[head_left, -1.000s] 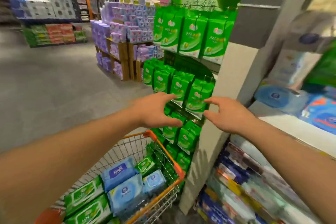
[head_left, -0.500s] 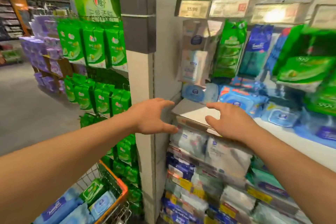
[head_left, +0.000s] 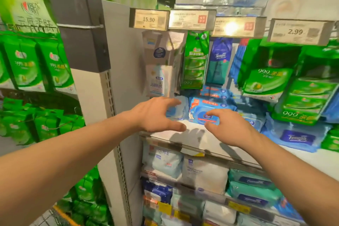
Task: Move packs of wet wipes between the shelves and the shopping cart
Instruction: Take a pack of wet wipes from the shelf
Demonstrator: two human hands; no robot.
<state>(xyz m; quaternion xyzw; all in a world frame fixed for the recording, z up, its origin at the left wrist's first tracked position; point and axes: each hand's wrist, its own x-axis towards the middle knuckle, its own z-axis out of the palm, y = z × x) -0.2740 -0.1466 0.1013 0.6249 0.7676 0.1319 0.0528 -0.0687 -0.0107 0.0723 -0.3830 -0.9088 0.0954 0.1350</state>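
Observation:
A blue pack of wet wipes point(head_left: 207, 108) lies on the white shelf point(head_left: 198, 139) at chest height, with a paler blue pack point(head_left: 177, 109) to its left. My left hand point(head_left: 156, 115) reaches over the shelf's left end, fingers spread, its fingertips in front of the pale pack. My right hand point(head_left: 231, 126) hovers just in front of the blue pack, fingers loosely curved, holding nothing. Only an orange corner of the shopping cart point(head_left: 64, 215) shows at the bottom left.
Green and blue packs point(head_left: 196, 60) hang from hooks above the shelf under price tags point(head_left: 149, 19). More wipes packs point(head_left: 205, 174) fill the lower shelves. A grey upright post point(head_left: 108, 97) stands left, with a green hanging display point(head_left: 34, 66) beyond it.
My view swung right from the cart and green display to the shelves. Both hands rose and moved forward over the shelf toward the blue packs.

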